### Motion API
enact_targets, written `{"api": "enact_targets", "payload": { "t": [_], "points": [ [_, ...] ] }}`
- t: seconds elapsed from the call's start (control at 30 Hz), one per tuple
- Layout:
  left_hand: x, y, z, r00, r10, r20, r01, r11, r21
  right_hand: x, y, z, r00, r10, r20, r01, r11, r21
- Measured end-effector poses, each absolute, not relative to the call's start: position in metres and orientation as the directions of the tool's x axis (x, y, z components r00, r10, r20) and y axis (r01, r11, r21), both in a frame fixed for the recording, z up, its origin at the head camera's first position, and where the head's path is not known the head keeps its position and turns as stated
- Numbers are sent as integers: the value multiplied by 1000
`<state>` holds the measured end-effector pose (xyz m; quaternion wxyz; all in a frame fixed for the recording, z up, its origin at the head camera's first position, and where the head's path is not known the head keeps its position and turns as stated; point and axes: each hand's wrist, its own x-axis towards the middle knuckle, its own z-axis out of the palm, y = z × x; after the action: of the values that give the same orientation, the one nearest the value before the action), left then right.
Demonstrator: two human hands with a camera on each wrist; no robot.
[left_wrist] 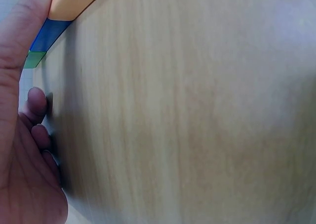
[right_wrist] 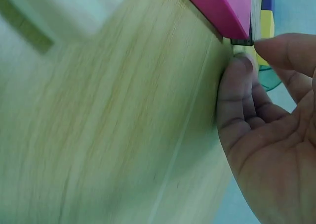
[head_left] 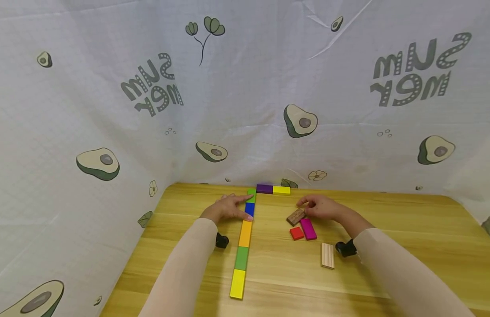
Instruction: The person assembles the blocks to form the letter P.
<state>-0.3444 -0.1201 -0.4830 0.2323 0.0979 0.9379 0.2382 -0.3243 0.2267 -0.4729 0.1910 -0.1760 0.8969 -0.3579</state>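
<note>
A row of coloured wooden blocks runs toward the front: light green (head_left: 251,196), blue (head_left: 250,209), orange (head_left: 245,233), green (head_left: 241,258) and yellow (head_left: 237,284). My left hand (head_left: 228,207) lies at the row's left, its index fingertip touching the light green block and its thumb by the blue-orange joint. My right hand (head_left: 323,208) is at a dark brown block (head_left: 296,217), thumb near the block's end; I see no grip around it. Beside that lie a magenta block (head_left: 308,229) and a small red block (head_left: 296,233). In the right wrist view the magenta block (right_wrist: 222,6) hides most of the brown one.
At the table's back edge, a purple block (head_left: 265,189) and a yellow block (head_left: 281,190) lie end to end, close to the row's far end. A pale striped wooden block (head_left: 328,256) lies near my right wrist. Behind the table (head_left: 280,264) hangs a printed white cloth (head_left: 245,110).
</note>
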Motion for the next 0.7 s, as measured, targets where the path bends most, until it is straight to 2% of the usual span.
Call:
{"api": "enact_targets", "payload": {
  "t": [0.2, 0.7],
  "points": [
    [-345, -120, -484, -872, 295, -391, 69, 864, 498, -320, 231, -472, -839, -481, -256, -167, 674, -720],
    [-345, -121, -484, -874, 292, -388, 61, 858, 510, -320, 231, -482, -851, -477, -220, -204, 686, -698]
  ]
}}
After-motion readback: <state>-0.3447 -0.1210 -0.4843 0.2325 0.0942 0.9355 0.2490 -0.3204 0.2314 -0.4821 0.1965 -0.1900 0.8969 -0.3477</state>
